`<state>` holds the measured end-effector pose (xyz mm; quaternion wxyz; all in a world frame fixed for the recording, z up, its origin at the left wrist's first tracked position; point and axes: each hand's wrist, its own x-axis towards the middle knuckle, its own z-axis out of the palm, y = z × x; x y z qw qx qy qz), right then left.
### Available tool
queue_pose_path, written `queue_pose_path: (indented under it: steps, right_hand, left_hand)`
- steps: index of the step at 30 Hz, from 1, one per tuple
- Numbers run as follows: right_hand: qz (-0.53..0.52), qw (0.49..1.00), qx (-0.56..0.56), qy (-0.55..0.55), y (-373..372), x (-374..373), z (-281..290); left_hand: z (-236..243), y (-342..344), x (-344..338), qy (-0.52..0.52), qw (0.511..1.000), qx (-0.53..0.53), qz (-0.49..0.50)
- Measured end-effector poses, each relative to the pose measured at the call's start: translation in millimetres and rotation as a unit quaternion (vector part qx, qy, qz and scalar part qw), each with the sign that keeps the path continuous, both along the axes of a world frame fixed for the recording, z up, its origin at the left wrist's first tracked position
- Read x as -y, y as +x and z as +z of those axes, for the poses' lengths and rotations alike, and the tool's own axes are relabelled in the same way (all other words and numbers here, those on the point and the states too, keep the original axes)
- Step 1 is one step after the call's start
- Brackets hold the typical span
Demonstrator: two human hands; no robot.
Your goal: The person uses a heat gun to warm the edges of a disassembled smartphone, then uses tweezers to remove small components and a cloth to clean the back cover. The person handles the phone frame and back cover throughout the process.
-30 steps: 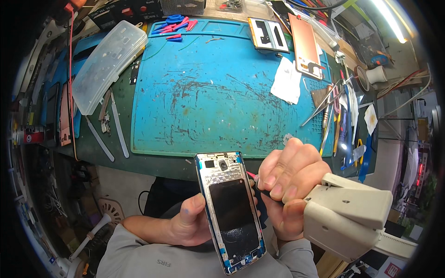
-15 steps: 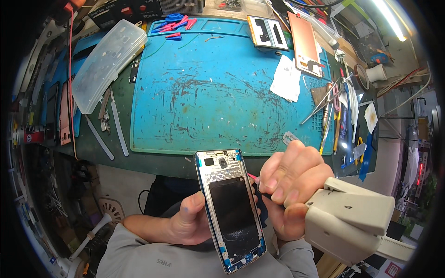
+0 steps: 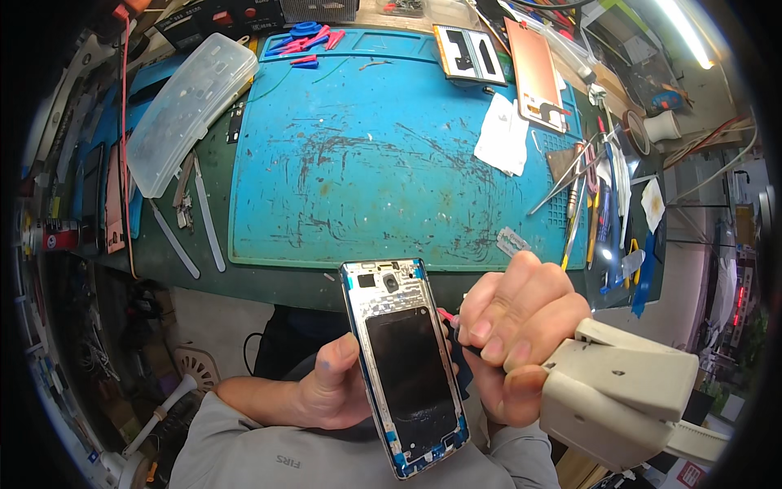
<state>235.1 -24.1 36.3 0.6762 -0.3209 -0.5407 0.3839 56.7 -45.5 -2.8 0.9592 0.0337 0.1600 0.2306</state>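
**Right hand (image 3: 528,326) lowered slightly, blade (image 3: 511,241) uncovered, phone (image 3: 407,359) held**

Head view: since the first frame, the right hand has been shifted a little down and rightward. The blade on the blue mat (image 3: 391,187), mostly covered then, is now exposed. For the work in hand little seems altered: the grip on the phone is kept, its right edge is faced by the same tool.

The phone, inner side up, is held off the bench (image 3: 293,282), before its near edge. It is grasped by the left hand (image 3: 330,395): thumb at the left edge, other fingers wrapped behind. The right fingers are curled tight, apparently around a pink-tipped tool (image 3: 447,315); whether the phone is touched by it cannot be told. A beige housing (image 3: 619,391) is seen beside that hand; contact unclear.

Counted: one phone, one blade, one pink-tipped tool, one beige housing, one blue mat, one clear box (image 3: 191,114), two slim metal tools (image 3: 209,213) at left, one white sheet (image 3: 501,137), one copper-coloured panel (image 3: 535,69). Pink and blue pieces (image 3: 304,60) are clustered at the mat's far edge, several, too overlapped for counting.
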Motion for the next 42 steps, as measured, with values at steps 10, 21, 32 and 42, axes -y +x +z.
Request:
queue_pose_path:
  steps: [10, 21, 32, 42]
  right_hand:
    - [0.019, 1.0, -0.004, 0.018, 4, 2, -1]
    - [0.021, 1.0, -0.011, 0.018, 4, 8, 1]
    - [0.013, 1.0, -0.011, 0.019, 4, 12, 3]
    - [0.015, 1.0, -0.008, 0.011, 7, 17, 5]
  left_hand:
    - [-1, 1, 1, 0.019, 1.0, -0.004, -0.005]
    - [-1, 2, 1, 0.008, 1.0, 0.006, 0.005]
    - [-2, 3, 1, 0.017, 1.0, 0.01, 0.011]
    - [-1, 5, 1, 0.017, 1.0, 0.006, 0.02]
